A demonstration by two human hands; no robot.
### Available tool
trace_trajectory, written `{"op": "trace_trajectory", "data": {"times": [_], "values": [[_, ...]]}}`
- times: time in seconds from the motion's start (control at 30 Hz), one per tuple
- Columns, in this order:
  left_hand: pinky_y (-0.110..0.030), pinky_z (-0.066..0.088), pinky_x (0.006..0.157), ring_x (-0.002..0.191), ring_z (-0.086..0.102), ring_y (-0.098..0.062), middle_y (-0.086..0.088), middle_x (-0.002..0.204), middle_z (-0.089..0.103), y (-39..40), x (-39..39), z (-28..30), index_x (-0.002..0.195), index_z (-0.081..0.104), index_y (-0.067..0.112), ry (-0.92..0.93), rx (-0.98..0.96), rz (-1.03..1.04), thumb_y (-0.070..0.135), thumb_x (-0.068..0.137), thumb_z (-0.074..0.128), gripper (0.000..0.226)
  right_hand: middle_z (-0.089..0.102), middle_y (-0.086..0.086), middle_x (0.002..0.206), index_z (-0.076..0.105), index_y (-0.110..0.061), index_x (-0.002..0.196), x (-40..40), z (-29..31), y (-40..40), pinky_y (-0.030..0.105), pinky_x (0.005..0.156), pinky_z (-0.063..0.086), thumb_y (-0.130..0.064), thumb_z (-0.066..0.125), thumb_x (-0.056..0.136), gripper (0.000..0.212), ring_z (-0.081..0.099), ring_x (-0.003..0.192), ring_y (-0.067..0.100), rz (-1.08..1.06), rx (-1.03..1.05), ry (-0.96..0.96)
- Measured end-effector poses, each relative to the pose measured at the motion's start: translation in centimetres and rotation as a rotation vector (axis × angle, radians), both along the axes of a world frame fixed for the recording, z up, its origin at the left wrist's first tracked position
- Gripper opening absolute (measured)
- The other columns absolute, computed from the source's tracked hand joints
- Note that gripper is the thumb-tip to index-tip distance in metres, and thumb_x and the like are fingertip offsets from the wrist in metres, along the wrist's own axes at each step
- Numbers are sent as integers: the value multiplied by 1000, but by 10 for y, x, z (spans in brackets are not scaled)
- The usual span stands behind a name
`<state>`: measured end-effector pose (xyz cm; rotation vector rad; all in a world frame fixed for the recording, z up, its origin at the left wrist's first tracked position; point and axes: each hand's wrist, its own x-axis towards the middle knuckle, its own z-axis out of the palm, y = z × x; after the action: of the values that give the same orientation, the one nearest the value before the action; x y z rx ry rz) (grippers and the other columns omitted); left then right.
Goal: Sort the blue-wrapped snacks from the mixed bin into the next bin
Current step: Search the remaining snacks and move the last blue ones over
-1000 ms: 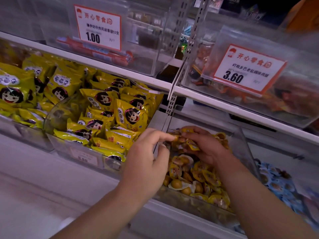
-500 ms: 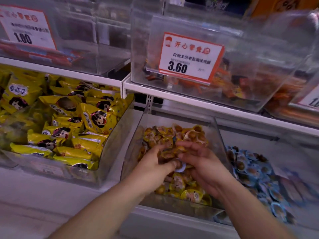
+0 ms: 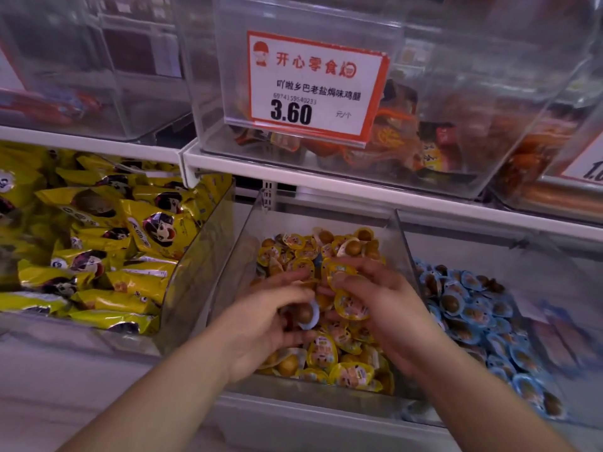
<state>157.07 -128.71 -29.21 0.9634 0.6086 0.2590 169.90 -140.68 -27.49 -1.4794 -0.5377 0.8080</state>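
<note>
Shop shelving fills our view, white shelves carrying clear plastic bins. Nearest us, our two forearms reach into the mixed bin (image 3: 403,252), which sits straight ahead on the lower shelf (image 3: 98,360) and holds mostly yellow-wrapped snacks (image 3: 350,375). Our left hand (image 3: 267,324) curls its fingers around one blue-wrapped snack (image 3: 306,316), a brown round piece in a pale blue wrapper, lifted just clear of the pile; we judge it is held this way so it can be carried out. Our right hand (image 3: 378,305) lies close beside it, fingers bent over yellow packets (image 3: 350,306), apparently raking them aside to uncover more blue ones; whether it truly grips any we cannot tell. Just right of the mixed bin, the next bin (image 3: 554,275) already holds a bed of blue-wrapped pieces (image 3: 470,308), so that is where the held one belongs. To the left, a bin of yellow pouches (image 3: 137,243) sits untouched. Farther up, the upper shelf (image 3: 326,177) carries a bin with a 3.60 price tag (image 3: 313,89) clipped to its front.
</note>
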Motion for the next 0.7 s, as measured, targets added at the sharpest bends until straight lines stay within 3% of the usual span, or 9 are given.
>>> {"op": "trace_trajectory", "data": {"times": [0.13, 0.23, 0.27, 0.33, 0.4, 0.43, 0.5, 0.57, 0.7], "values": [[-29, 50, 53, 80, 67, -23, -9, 110, 71, -3, -4, -5, 131, 59, 24, 130, 451, -33, -11, 85, 65, 58, 78, 2, 87, 69, -25, 112, 1, 1, -3, 17, 53, 51, -14, 63, 94, 22, 74, 75, 8, 7, -107, -239], [-30, 56, 73, 89, 68, -12, 20, 107, 65, 3, -14, 2, 129, 48, 52, 266, 920, -111, -1, 84, 62, 71, 72, 0, 70, 67, -32, 111, 5, -1, -6, 22, 43, 42, -20, 62, 89, 26, 56, 46, 8, -32, -249, -611], [-26, 56, 76, 90, 68, -7, 23, 105, 65, 3, -20, 5, 130, 44, 57, 295, 1000, -125, 4, 85, 62, 72, 71, -3, 71, 67, -33, 111, 4, -3, -7, 22, 47, 44, -24, 62, 86, 27, 58, 52, 6, -1, -339, -734], [-23, 54, 67, 78, 67, -5, 23, 99, 67, 0, -33, 10, 134, 40, 58, 310, 1095, -142, 12, 86, 61, 70, 70, -7, 101, 68, -32, 115, 2, -8, -6, 28, 75, 54, -33, 61, 83, 33, 62, 92, 10, 76, -556, -986], [-15, 47, 56, 66, 63, -3, 25, 103, 66, -5, -49, 14, 131, 43, 58, 254, 1216, -119, 14, 87, 58, 65, 61, -1, 121, 68, -27, 121, -2, -10, -4, 36, 98, 46, -31, 61, 85, 36, 47, 118, 21, 81, -639, -1147], [-10, 44, 60, 72, 62, 0, 27, 107, 64, -7, -55, 17, 130, 45, 56, 196, 1271, -66, 13, 88, 57, 61, 60, 1, 124, 68, -24, 122, -3, -9, -3, 37, 101, 44, -28, 60, 87, 37, 45, 121, 24, 60, -607, -1191], [-4, 42, 76, 95, 60, 6, 32, 115, 60, -6, -67, 23, 127, 50, 54, 81, 1300, 88, 14, 92, 59, 54, 63, 3, 120, 69, -20, 120, -3, -6, 5, 39, 99, 46, -19, 60, 86, 36, 49, 118, 25, 18, -470, -1259], [-9, 46, 74, 98, 59, 9, 35, 111, 57, 0, -74, 24, 121, 55, 54, 44, 1256, 243, 17, 92, 64, 48, 66, 3, 114, 69, -20, 117, -4, -5, 22, 37, 93, 49, -16, 57, 86, 34, 55, 112, 24, 41, -408, -1277], [-32, 54, 77, 87, 64, 0, 32, 106, 62, 14, -78, 17, 108, 62, 52, 70, 1059, 389, 18, 87, 71, 41, 66, 9, 114, 62, -18, 120, -4, -8, 76, 32, 74, 51, -33, 51, 95, 31, 63, 100, 27, 455, -823, -1236]]}}
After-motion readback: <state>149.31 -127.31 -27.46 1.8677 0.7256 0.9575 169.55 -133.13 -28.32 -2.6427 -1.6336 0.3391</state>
